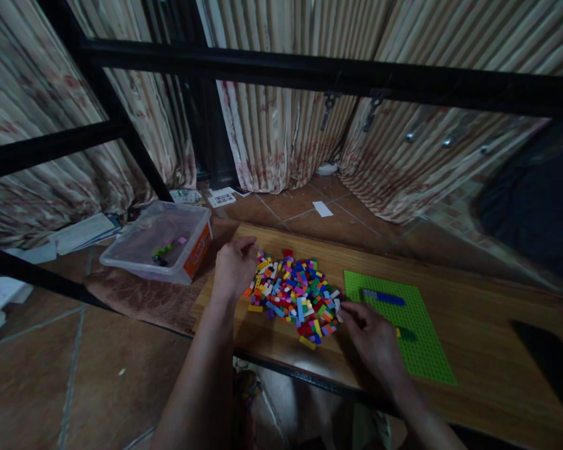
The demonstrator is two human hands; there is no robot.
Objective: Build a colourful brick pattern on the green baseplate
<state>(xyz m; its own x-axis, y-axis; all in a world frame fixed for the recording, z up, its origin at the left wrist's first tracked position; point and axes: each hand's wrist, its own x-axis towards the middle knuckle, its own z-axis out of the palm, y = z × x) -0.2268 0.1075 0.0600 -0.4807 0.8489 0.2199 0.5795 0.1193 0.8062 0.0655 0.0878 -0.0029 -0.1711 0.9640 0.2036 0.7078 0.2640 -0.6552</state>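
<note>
A heap of small toy building bricks in many colours lies on a wooden tabletop. At the heap's left edge, my left hand is raised with its fingers curled in; whatever they hold, if anything, is too small to make out. My right hand is at the right edge of the heap, thumb and fingers drawn together beside the bricks. What lies between those fingertips cannot be made out. To the right is a green studded baseplate with a blue strip of bricks on it. A yellow brick shows partly behind my right hand.
A clear plastic box with a few pieces inside stands left of the table. A dark flat object lies at the table's right end. Black metal bars cross in front of striped curtains. Papers lie on the tiled floor.
</note>
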